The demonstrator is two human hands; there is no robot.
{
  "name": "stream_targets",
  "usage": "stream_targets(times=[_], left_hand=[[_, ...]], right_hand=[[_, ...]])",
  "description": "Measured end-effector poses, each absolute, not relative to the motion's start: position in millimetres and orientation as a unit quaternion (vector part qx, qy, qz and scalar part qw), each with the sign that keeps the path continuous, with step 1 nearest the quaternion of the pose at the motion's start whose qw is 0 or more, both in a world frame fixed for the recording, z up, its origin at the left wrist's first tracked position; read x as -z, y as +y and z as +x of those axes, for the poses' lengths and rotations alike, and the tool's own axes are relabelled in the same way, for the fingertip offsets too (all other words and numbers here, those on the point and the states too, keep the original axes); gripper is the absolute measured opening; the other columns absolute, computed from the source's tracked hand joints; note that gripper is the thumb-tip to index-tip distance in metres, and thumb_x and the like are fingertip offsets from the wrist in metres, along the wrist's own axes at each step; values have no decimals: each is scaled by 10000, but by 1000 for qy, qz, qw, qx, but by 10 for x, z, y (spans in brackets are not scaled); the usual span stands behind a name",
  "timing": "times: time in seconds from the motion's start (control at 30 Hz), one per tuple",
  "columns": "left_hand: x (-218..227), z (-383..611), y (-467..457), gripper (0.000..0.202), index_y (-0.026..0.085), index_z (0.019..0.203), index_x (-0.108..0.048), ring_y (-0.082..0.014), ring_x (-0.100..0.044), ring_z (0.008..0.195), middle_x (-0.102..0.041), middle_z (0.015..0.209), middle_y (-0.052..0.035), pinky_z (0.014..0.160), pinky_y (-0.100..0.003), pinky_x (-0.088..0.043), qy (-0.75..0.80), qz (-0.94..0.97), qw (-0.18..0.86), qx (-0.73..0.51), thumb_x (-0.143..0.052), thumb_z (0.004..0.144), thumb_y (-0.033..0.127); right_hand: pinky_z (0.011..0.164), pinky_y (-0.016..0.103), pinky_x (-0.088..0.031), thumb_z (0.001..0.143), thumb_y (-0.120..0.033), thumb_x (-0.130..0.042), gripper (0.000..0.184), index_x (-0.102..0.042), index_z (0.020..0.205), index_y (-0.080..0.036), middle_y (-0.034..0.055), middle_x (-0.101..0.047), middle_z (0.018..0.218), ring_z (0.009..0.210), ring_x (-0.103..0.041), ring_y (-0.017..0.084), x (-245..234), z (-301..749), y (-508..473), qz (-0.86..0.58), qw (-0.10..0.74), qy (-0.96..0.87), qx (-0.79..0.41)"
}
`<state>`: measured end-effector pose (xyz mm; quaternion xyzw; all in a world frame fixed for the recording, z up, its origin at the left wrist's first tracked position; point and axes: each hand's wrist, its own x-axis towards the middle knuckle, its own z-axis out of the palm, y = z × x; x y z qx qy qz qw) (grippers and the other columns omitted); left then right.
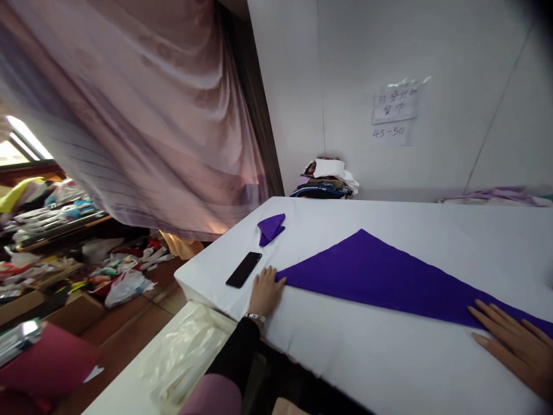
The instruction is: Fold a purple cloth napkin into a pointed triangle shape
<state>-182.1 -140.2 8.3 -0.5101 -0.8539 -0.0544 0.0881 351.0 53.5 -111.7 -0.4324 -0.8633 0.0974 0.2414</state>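
A large purple cloth lies folded into a triangle on the white table. My left hand rests flat on the table with its fingertips at the cloth's left corner; a watch sits on that wrist. My right hand lies flat with fingers stretched out on the cloth's right end, near the frame's right edge. A smaller folded purple cloth sits farther back on the table. A black phone lies just left of my left hand.
A pile of folded clothes sits against the white wall at the table's far corner. A paper note is taped to the wall. A sheer pink curtain hangs at left. Cluttered goods and bags cover the floor and shelves left.
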Motion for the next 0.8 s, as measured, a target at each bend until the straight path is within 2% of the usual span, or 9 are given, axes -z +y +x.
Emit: stream_targets(times=[0.1,0.2,0.27,0.4,0.57,0.67,0.8], left_hand=[[-129,-1905,-1387,386,182,1176,-526,-243,-402,1227,-502,1300,-112,971,-416,-319,-871,-476,100,64,-364,893,388],[-195,-1913,-1351,367,172,1086,-580,-252,-497,1105,-583,1154,-113,900,-385,-365,-877,-464,104,69,-379,874,393],[-249,-1917,-1319,357,169,1045,-601,-267,-532,1044,-611,1072,-115,867,-389,-375,-881,-458,98,69,-404,854,398],[-356,-1973,-1245,305,168,919,-628,-273,-585,949,-660,961,-103,783,-375,-402,-889,-449,60,62,-456,813,397],[-439,-2073,-1245,246,186,826,-622,-241,-624,874,-689,891,-72,691,-319,-415,-892,-449,8,59,-450,802,361],[-470,-2080,-1255,251,185,834,-625,-254,-619,900,-688,909,-79,727,-347,-418,-891,-449,28,62,-431,810,343],[-472,-1887,-1066,310,176,1008,-612,-258,-578,1024,-659,1067,-92,915,-417,-366,-853,-501,96,109,-425,838,356]], right_hand=[[1033,539,-254,791,-598,-409,638,-368,1368,-328,116,-422,1369,1298,-273,332,1050,3490,537,-440,174,-878,-73],[1066,527,-215,810,-604,-385,641,-357,1376,-306,72,-340,1422,1327,-211,305,816,3321,445,-454,122,-879,-74],[1078,562,-162,800,-633,-372,679,-347,1382,-284,42,-277,1452,1341,-169,311,569,3093,331,-443,105,-887,-79],[1098,519,-132,848,-606,-323,615,-321,1385,-307,-4,-209,1475,1356,-140,273,75,2512,106,-398,83,-905,-126],[1093,525,-96,880,-582,-288,595,-270,1402,-296,12,-174,1487,1362,-127,272,-61,2070,-12,-345,89,-920,-163],[1095,518,-82,883,-588,-275,606,-257,1406,-284,26,-156,1489,1365,-115,265,51,2025,-13,-341,71,-922,-170],[1097,517,-64,882,-585,-285,601,-227,1411,-305,15,-132,1494,1367,-103,266,147,2046,11,-338,72,-922,-176]])
